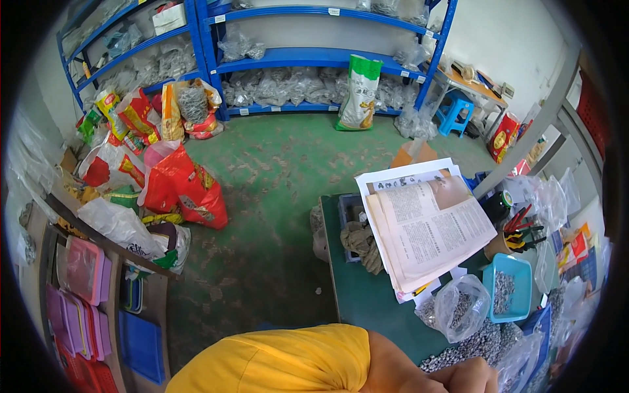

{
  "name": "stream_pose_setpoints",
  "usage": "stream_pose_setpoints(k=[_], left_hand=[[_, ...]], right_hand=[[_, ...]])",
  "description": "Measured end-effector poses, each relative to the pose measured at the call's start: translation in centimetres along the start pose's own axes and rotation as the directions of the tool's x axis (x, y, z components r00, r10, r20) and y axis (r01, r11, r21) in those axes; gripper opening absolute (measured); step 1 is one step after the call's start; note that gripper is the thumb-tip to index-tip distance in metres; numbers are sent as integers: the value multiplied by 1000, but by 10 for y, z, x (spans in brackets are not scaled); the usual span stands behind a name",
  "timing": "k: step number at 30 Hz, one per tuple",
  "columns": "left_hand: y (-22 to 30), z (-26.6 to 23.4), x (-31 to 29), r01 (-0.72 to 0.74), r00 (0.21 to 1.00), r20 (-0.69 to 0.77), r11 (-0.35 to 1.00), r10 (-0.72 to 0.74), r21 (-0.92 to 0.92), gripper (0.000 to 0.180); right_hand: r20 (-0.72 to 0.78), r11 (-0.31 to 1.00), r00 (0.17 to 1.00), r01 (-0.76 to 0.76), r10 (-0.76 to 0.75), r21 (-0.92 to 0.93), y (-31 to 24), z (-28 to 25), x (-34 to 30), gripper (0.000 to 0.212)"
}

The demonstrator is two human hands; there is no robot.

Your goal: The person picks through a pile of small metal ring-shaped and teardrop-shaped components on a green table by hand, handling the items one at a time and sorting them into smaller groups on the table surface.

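Note:
My left arm in a yellow sleeve (282,363) comes in along the lower edge and bends to the right. My left hand (468,378) shows only as curled knuckles at the bottom edge, beside a heap of small grey metal parts (475,346) on the green table (367,298); whether it holds anything is hidden. Just above the heap lies a clear plastic bag of the same parts (462,306), and right of it a light blue tray (517,308) with more of them. My right hand is out of view.
A stack of printed papers (429,226) covers the table's far part, beside a grey bin with rags (359,237) and a cup of red-handled tools (515,237). Blue shelves (314,57), a green-white sack (359,92), red bags (187,187) and a blue stool (455,110) ring the green floor. Pink trays (82,268) sit on the left.

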State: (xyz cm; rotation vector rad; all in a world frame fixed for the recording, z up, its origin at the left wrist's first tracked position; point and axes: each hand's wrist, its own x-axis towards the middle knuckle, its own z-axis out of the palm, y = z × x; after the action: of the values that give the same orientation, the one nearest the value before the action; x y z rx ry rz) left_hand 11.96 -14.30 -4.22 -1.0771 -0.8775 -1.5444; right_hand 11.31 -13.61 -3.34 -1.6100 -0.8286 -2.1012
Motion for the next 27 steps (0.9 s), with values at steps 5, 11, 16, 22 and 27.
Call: stream_pose_setpoints(k=[5, 11, 16, 22, 27], left_hand=[[-2, 0, -1, 13, 1000, -6, 1000, -13, 2, 36], [-11, 4, -1, 41, 999, 3, 999, -40, -9, 36], [-18, 12, -1, 54, 998, 18, 998, -53, -28, 37], [-24, 14, -2, 50, 999, 14, 996, -49, -72, 37], [-5, 8, -4, 46, 999, -9, 995, -47, -88, 37]], right_hand=[[0, 1000, 1000, -11, 11, -16, -1, -1, -1, 44], [5, 999, 1000, -17, 17, -33, -4, -2, -2, 43], [20, 998, 1000, -17, 18, -53, -7, -1, -1, 43], [62, 994, 998, 7, 0, -112, -29, -9, -3, 42], [-5, 984, 987, -161, 161, -77, -34, -7, -14, 41]])
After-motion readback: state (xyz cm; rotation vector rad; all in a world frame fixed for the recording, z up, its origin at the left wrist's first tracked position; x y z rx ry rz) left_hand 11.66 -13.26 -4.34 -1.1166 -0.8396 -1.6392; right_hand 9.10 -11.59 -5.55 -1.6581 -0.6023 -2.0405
